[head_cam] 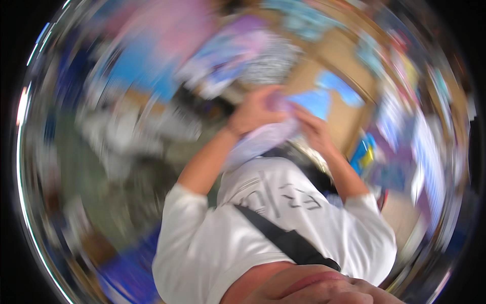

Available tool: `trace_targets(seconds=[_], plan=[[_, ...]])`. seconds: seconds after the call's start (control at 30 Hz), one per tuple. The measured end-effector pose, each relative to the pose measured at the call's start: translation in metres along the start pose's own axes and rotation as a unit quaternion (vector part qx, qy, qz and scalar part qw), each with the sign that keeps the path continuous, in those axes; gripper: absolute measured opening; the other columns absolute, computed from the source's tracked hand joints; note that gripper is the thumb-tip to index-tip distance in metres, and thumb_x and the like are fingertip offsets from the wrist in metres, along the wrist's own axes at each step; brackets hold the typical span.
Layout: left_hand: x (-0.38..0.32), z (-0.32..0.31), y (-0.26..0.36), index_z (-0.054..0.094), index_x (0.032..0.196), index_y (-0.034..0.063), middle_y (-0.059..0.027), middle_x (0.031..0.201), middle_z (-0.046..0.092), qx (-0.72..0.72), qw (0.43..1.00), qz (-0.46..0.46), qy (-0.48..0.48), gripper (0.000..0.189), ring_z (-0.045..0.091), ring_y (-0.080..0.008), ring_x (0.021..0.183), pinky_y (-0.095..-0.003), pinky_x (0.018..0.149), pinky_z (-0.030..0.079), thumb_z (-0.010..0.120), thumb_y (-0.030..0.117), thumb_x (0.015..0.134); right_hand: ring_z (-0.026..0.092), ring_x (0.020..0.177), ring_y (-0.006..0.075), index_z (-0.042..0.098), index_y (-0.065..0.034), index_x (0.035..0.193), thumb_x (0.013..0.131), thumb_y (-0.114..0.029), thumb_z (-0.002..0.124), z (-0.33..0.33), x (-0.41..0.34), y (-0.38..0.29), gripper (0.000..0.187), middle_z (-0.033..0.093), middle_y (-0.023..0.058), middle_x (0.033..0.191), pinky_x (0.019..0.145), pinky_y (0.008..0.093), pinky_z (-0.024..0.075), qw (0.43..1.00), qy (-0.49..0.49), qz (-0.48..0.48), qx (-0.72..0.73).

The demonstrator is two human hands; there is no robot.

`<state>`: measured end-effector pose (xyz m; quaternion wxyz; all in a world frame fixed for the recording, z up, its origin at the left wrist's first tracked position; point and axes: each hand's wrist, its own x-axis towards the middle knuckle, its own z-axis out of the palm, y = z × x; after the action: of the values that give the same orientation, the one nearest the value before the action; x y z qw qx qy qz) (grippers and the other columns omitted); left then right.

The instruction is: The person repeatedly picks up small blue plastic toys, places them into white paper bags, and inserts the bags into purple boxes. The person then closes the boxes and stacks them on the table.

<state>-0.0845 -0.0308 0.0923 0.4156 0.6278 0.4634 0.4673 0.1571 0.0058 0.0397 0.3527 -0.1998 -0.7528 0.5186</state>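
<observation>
Motion smears most of the head view. My left hand (258,112) grips a pale lilac bundle (265,138), soft-looking and possibly fabric or plastic film, in front of my waist. At the bundle's right side, my right hand (315,129) has its fingers against it near the upper end. Thumb and fingers hide part of that end, which is a darker purple. Just beyond my hands lies a cardboard box (343,125) with bright blue pieces (311,102) on or in it.
Beyond my hands are a pastel printed bundle (228,53), a grey patterned bundle (271,60) and a large pink and blue item (155,57). Whitish crumpled material (125,133) lies left. A blue and yellow package (363,154) sits by my right forearm. Something blue (129,269) stands lower left.
</observation>
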Motion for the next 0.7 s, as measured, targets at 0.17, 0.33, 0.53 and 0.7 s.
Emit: trace_targets(seconds=[0.17, 0.33, 0.53, 0.7], plan=[[0.049, 0.037, -0.025, 0.054, 0.127, -0.0020, -0.0089, 0.117, 0.057, -0.023, 0.991, -0.081, -0.106, 0.062, 0.057, -0.0189, 0.106, -0.0322, 0.094, 0.046, 0.078, 0.008, 0.070, 0.032, 0.140, 0.0345, 0.046, -0.0077, 0.139, 0.093, -0.002, 0.047, -0.007, -0.031, -0.006, 0.046, 0.038, 0.0163, 0.149, 0.114, 0.0456, 0.0252, 0.997, 0.071, -0.025, -0.031], [0.072, 0.063, -0.034, 0.050, 0.131, -0.0009, -0.0076, 0.118, 0.056, -0.080, 0.964, -0.049, -0.250, 0.064, 0.058, -0.0154, 0.101, -0.0295, 0.088, 0.048, 0.077, 0.007, 0.074, 0.026, 0.140, 0.0351, 0.035, -0.0063, 0.145, 0.095, -0.020, 0.052, 0.022, -0.061, -0.025, 0.055, 0.031, 0.0176, 0.151, 0.114, 0.0482, 0.0208, 0.955, 0.197, 0.056, -0.216], [0.082, 0.114, -0.034, 0.051, 0.131, 0.0004, -0.0063, 0.118, 0.055, -0.072, 0.926, -0.007, -0.371, 0.064, 0.057, -0.0157, 0.102, -0.0299, 0.089, 0.048, 0.077, 0.008, 0.074, 0.028, 0.139, 0.0346, 0.035, -0.0043, 0.143, 0.092, -0.030, 0.057, 0.048, -0.103, -0.034, 0.061, 0.032, 0.0175, 0.149, 0.114, 0.0492, 0.0214, 0.876, 0.353, 0.051, -0.326], [0.079, 0.142, -0.038, 0.046, 0.135, -0.0004, -0.0078, 0.124, 0.053, -0.019, 0.891, 0.137, -0.432, 0.065, 0.055, -0.0172, 0.110, -0.0310, 0.095, 0.045, 0.074, 0.007, 0.076, 0.028, 0.139, 0.0341, 0.036, -0.0053, 0.143, 0.091, -0.033, 0.059, 0.069, -0.125, -0.041, 0.063, 0.033, 0.0164, 0.148, 0.115, 0.0488, 0.0208, 0.838, 0.421, 0.067, -0.342]])
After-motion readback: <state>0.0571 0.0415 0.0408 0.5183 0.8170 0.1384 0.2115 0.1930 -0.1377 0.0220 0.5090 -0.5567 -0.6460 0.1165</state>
